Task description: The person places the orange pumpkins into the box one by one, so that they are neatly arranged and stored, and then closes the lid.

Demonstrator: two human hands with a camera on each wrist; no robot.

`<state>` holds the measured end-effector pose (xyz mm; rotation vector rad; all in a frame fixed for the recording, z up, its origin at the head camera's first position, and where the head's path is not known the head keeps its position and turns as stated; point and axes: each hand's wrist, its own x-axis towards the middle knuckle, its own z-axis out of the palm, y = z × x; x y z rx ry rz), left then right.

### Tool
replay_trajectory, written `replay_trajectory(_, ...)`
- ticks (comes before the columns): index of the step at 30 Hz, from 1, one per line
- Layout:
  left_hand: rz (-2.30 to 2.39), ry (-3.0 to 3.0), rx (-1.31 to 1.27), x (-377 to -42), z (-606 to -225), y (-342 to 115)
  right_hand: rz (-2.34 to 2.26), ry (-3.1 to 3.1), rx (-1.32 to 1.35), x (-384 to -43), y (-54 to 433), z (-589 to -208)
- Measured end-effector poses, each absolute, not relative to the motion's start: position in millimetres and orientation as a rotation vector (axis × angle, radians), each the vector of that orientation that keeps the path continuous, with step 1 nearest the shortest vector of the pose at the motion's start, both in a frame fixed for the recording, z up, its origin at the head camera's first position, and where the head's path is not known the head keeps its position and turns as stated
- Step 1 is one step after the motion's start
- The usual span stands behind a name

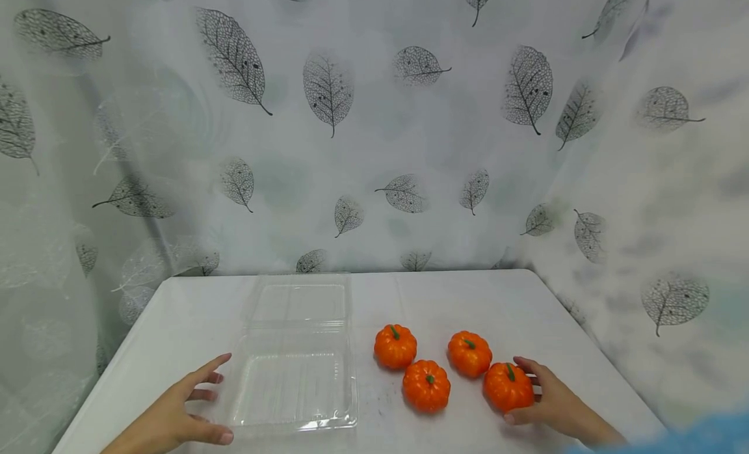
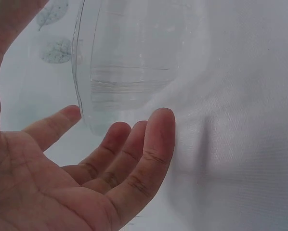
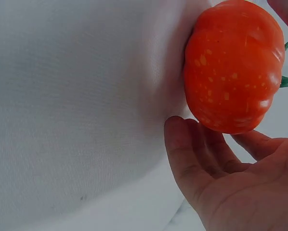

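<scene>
My right hand (image 1: 552, 402) is around the right-most small orange pumpkin (image 1: 506, 387), fingers at its far right side and thumb at its near side. In the right wrist view the pumpkin (image 3: 233, 67) shows its rounded underside and green stem, with the curved fingers (image 3: 197, 149) right at its edge. To the left, my left hand (image 1: 175, 408) is spread beside a clear plastic clamshell box (image 1: 292, 389), holding nothing. That box lies with its lid (image 1: 301, 301) folded back away from me. The left wrist view has the box's clear wall (image 2: 84, 86) just past the fingertips.
Three more orange pumpkins sit between the box and my right hand: one at the back left (image 1: 395, 346), one nearer me (image 1: 426, 386), one at the back right (image 1: 470, 354). They stand on a white table (image 1: 468, 298). A leaf-printed curtain (image 1: 374, 148) hangs behind and along the sides.
</scene>
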<state>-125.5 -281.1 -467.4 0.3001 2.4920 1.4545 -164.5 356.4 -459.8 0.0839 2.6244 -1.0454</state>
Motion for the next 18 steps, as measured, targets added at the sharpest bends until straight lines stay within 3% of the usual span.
replay_trajectory(18,1.443,2.455,0.188,-129.1,-477.7,-283.8,-0.989,2.667,0.188,-167.3,347.8,-465.7)
